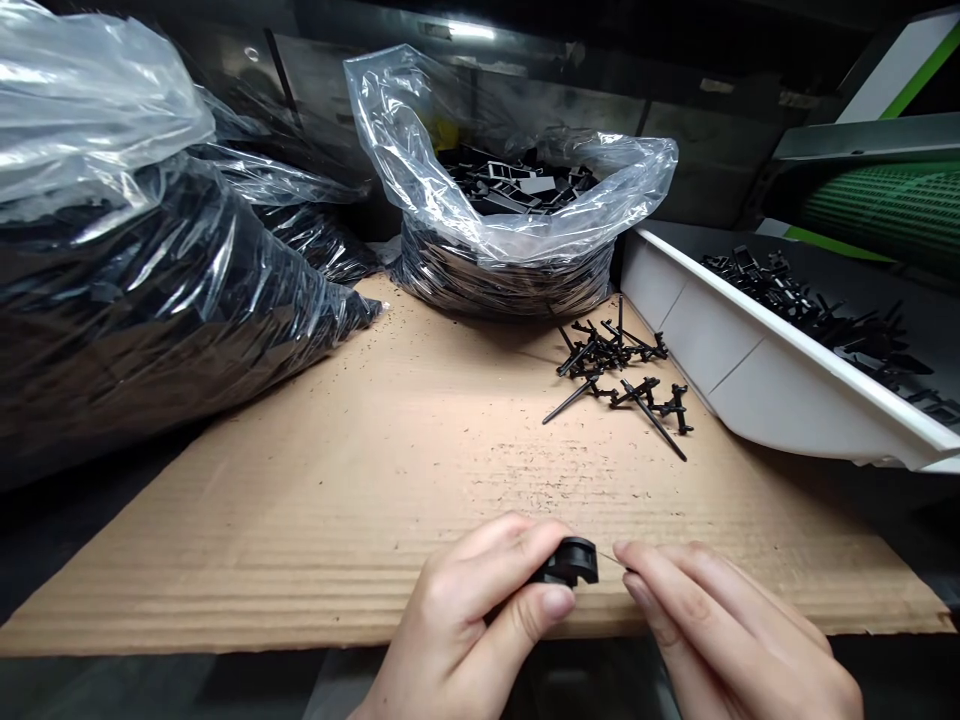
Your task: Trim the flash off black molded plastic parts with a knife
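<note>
Part (576, 556), black, sits gripped in left hand (480, 600); right hand (724, 620) pinches perhaps a blade (613, 561).

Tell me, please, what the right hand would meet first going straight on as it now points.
Probably the curved black part in the left hand, the thin tool in the right hand leading, though depth alignment is unclear.

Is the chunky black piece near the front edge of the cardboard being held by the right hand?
No, the left hand grips the black piece, while the right hand pinches a thin pointed object.
</note>
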Action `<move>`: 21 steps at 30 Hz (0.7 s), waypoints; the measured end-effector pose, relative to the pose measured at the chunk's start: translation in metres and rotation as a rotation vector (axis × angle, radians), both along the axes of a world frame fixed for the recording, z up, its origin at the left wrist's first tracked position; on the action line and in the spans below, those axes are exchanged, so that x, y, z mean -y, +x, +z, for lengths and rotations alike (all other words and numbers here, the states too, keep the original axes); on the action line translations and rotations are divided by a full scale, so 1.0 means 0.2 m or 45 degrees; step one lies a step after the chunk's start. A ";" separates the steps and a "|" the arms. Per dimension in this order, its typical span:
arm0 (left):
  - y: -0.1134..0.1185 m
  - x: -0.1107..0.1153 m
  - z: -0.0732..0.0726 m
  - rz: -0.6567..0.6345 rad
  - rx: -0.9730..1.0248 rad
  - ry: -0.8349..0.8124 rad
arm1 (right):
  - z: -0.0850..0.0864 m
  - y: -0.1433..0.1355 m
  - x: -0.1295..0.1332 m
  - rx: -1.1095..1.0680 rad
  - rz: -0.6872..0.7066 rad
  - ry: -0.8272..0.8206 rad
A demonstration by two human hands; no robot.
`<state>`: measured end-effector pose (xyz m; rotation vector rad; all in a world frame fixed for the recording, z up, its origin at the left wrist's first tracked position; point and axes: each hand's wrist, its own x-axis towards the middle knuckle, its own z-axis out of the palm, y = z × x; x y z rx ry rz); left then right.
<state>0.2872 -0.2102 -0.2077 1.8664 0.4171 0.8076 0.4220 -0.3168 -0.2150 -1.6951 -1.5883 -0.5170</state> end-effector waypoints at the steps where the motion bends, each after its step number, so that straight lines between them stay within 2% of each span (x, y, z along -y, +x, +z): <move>1: 0.00 0.00 0.00 0.003 -0.003 -0.003 | 0.00 0.00 0.00 -0.022 0.017 0.013; 8: 0.00 0.00 0.00 -0.022 -0.029 -0.022 | 0.00 0.01 -0.01 -0.052 0.080 -0.013; 14: -0.01 -0.01 -0.01 -0.060 -0.038 0.037 | 0.00 0.04 -0.02 -0.017 0.220 -0.064; 21: 0.00 -0.02 -0.01 -0.013 -0.027 0.104 | 0.00 0.03 0.00 -0.004 0.156 -0.032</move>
